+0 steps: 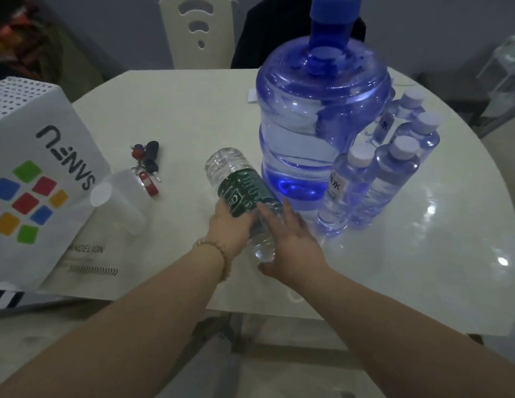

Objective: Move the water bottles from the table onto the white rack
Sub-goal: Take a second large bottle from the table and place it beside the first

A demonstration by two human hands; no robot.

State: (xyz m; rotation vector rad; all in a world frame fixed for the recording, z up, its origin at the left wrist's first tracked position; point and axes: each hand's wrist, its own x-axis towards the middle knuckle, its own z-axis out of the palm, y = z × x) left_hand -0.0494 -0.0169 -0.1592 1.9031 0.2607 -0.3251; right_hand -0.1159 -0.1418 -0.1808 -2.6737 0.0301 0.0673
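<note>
Centre of frame: a clear plastic bottle (241,193) with a dark green label is held tilted, base pointing up and away, neck end toward the person. The left hand (229,234) is closed around its lower label area; the right hand (290,242) lies against the neck end with fingers spread, cupping rather than clenching. Judgement: two hands are used to steady a full, smooth, ribbed bottle while it is lifted clear of the tabletop (193,110).

Right of centre: four small bottles (374,179) with white caps stand upright in a tight cluster, touching or nearly touching the large blue jug (322,119). They remain on the tabletop, not yet moved. The jug is translucent, ridged, with an opaque blue cap.

The tabletop is glossy, pale and rounded, showing reflections.

Left of frame: a white box (40,173) with coloured squares; just beside it an overturned frosted cup (118,199) and a bunch of keys (147,165).

Far right, upper frame: a white rack (506,79), blurred, well apart from the tabletop. It is likely the destination.
</note>
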